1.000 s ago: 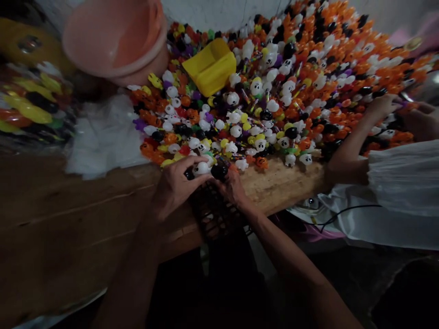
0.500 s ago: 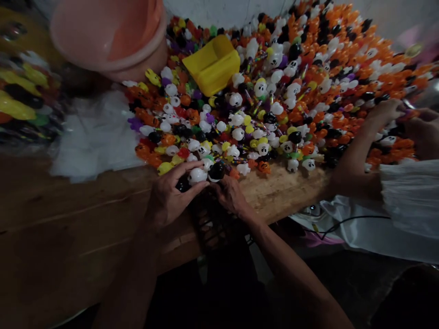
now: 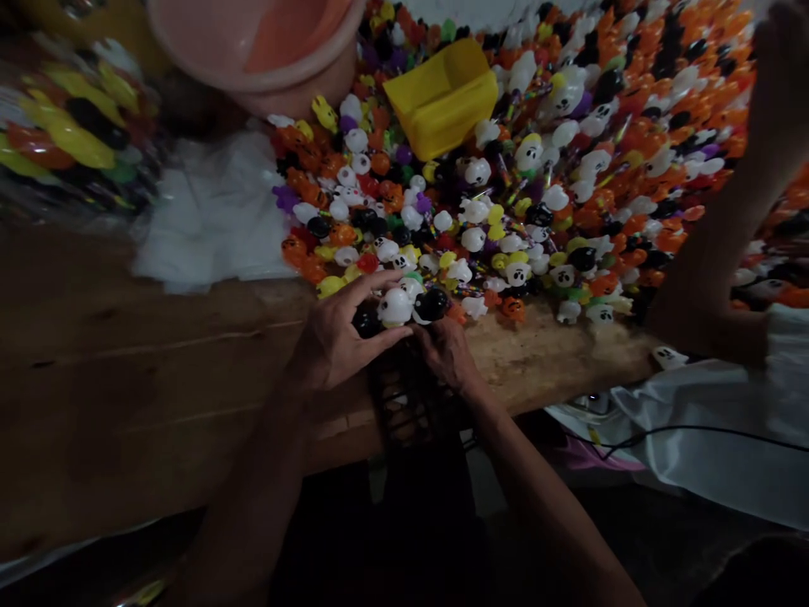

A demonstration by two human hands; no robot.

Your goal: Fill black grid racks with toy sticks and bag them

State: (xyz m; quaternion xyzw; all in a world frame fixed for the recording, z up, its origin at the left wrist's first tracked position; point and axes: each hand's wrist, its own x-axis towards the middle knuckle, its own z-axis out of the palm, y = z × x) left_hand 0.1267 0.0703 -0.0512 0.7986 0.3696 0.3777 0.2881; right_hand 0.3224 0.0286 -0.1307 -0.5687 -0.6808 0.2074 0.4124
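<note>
My left hand [image 3: 338, 333] curves around several small plastic toy heads at the front edge of the pile. Between its thumb and fingers sit a white toy head [image 3: 395, 307] and, nearer the palm, a black one [image 3: 365, 320]. My right hand [image 3: 450, 352] is closed just below a glossy black toy head [image 3: 432, 304] on the right of the bunch. Its fingertips are tucked under the toys and partly hidden. Whatever shafts these heads have cannot be seen.
A wide pile of orange, white and black toy figures [image 3: 556, 198] covers the wooden bench [image 3: 233, 362]. On it lies a yellow scoop [image 3: 442, 101]. Clear plastic bags [image 3: 211, 211], a pink tub [image 3: 303, 84] and a bagged bunch of toys [image 3: 82, 126] are leftward. Another person's arm [image 3: 726, 228] reaches in from the right.
The camera view has turned, so the scene sits further right. The other person's hand has swung up over the pile. My hands keep their hold on the bunch with little visible change.
</note>
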